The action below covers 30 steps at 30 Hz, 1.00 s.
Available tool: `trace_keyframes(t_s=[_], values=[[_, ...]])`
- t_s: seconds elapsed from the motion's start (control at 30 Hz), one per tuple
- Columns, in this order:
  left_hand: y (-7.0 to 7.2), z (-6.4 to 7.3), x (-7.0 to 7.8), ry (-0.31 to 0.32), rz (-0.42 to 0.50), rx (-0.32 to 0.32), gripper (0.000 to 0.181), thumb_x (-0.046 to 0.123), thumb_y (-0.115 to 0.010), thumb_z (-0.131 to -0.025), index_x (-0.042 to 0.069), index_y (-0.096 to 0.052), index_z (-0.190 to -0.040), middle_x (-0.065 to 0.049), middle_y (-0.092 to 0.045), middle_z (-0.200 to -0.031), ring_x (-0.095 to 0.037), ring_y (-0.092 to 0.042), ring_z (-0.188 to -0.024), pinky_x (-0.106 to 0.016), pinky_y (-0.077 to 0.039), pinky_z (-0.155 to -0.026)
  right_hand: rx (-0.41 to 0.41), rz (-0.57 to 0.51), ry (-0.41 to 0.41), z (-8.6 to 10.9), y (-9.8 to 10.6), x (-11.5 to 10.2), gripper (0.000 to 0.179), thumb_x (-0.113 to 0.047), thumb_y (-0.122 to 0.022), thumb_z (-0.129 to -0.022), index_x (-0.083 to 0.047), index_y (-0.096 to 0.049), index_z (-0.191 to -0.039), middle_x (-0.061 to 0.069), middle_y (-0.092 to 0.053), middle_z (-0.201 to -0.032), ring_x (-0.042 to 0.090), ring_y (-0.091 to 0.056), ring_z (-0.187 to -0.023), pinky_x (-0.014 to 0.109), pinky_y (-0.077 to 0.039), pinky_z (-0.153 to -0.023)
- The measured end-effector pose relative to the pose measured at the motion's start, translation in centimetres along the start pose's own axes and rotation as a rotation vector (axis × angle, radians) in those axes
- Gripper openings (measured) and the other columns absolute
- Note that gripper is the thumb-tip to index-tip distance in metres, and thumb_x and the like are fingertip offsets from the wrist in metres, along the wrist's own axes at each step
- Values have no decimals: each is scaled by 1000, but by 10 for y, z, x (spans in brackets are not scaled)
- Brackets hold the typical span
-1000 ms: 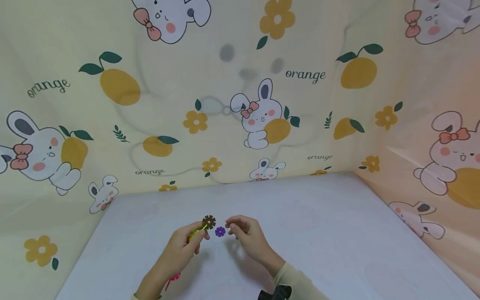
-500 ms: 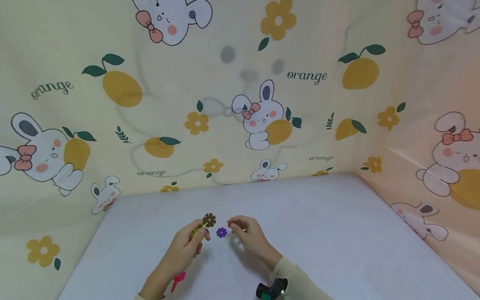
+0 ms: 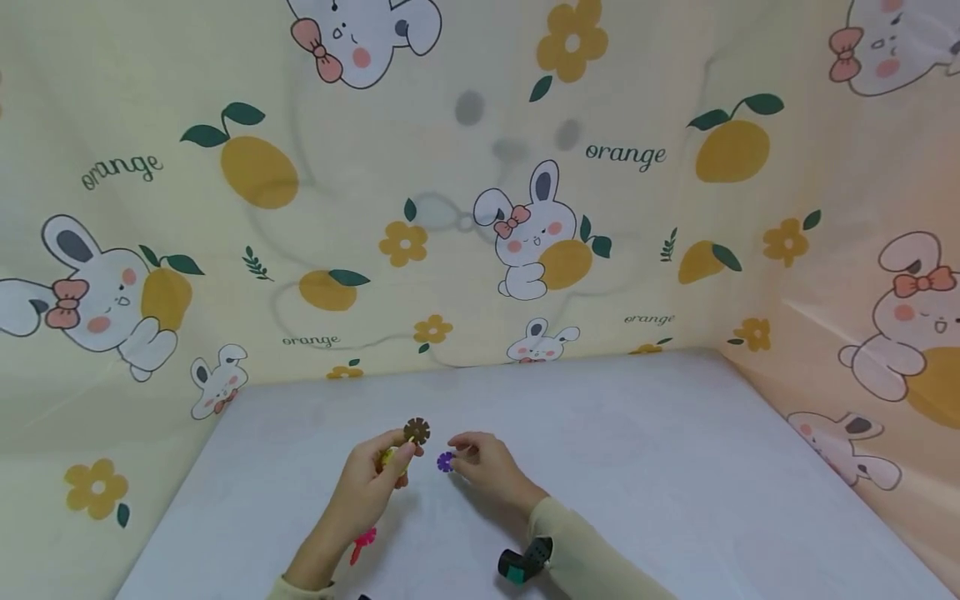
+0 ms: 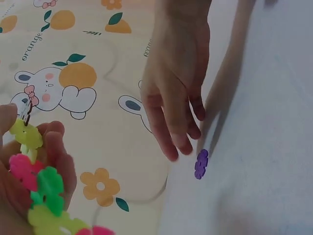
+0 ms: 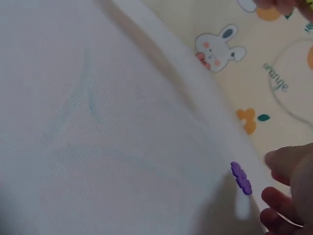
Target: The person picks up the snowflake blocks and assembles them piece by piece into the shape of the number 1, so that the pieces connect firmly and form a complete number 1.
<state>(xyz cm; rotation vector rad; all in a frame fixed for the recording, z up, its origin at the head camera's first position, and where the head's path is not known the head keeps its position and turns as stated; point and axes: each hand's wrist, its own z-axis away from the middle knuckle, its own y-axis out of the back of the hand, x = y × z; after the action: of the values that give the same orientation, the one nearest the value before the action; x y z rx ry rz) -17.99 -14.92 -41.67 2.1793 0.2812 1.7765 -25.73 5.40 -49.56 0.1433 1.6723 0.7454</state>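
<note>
My left hand (image 3: pixel 367 479) grips a chain of notched, flower-shaped plastic interlocking discs in yellow, pink and green. A green disc (image 4: pixel 48 188) shows partway along the chain in the left wrist view. At the chain's top end, a brown disc (image 3: pixel 417 430) stands out beyond the thumb and fingers. Beside the left wrist, a pink disc piece (image 3: pixel 363 542) shows in the head view. One purple disc (image 4: pixel 201 164) is by the white table surface, just off the fingertips of my right hand (image 4: pixel 176 98). Those fingers are relaxed and slightly bent, holding nothing.
The white tabletop (image 3: pixel 637 467) stretches away on both sides of the hands. A cream cloth (image 3: pixel 450 275) printed with rabbits and oranges rises behind it and at the sides. A black device (image 3: pixel 525 560) is strapped at the right wrist.
The right hand has come slightly left and closer to the purple disc. The left hand and its chain have risen a little. The head view has shifted slightly.
</note>
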Motion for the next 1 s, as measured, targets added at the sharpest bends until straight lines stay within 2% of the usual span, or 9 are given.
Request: trace_keyframes(t_s=[0.13, 0.27, 0.37, 0.5, 0.73, 0.93, 1.0], values=[[0, 1, 0, -28, 34, -13, 34, 21, -56, -105, 7, -59, -136, -12, -73, -106, -11, -63, -73, -22, -55, -66, -14, 50, 4, -3, -5, 0, 37, -12, -71, -90, -5, -66, -127, 13, -66, -129, 32, -59, -121, 53, -47, -107], [0, 2, 1, -37, 65, -35, 39, 19, -56, -105, 5, -53, -141, -18, -71, -114, -10, -66, -81, -23, -57, -68, 2, 128, 31, -4, -8, -1, 40, -11, -74, -87, -5, -68, -126, 15, -66, -128, 35, -57, -124, 56, -43, -108], [0, 2, 3, -16, 81, -37, 38, 19, -56, -104, 6, -55, -140, -17, -71, -116, -10, -67, -88, -23, -59, -71, 9, 228, 39, -5, -10, -2, 37, -14, -76, -87, -9, -71, -123, 11, -66, -124, 29, -57, -118, 51, -45, -103], [-1, 2, 3, 15, 75, -32, 36, 16, -57, -104, 8, -56, -139, -15, -71, -116, -13, -66, -85, -23, -59, -71, 10, 319, 44, -5, -12, -2, 32, -19, -76, -89, -13, -73, -120, 7, -65, -122, 24, -57, -112, 44, -46, -96], [-2, 1, 5, 46, 78, -37, 35, 16, -58, -103, 10, -57, -138, -15, -70, -116, -14, -65, -88, -22, -58, -71, -1, 353, 50, -3, -11, -3, 25, -22, -77, -90, -17, -74, -115, 5, -65, -121, 22, -56, -112, 43, -47, -96], [-1, 1, 5, 26, 91, -68, 39, 20, -57, -104, 4, -54, -140, -19, -68, -116, -12, -65, -87, -22, -58, -72, -17, 379, 80, -3, -9, -3, 34, -24, -78, -89, -13, -72, -121, 7, -65, -122, 23, -56, -110, 42, -47, -94], [-1, 1, 3, 33, 87, -65, 38, 19, -57, -104, 6, -55, -139, -18, -68, -115, -12, -65, -84, -22, -58, -72, -9, 386, 91, -2, -9, -4, 33, -24, -78, -89, -13, -73, -120, 9, -65, -122, 24, -57, -110, 43, -47, -93]])
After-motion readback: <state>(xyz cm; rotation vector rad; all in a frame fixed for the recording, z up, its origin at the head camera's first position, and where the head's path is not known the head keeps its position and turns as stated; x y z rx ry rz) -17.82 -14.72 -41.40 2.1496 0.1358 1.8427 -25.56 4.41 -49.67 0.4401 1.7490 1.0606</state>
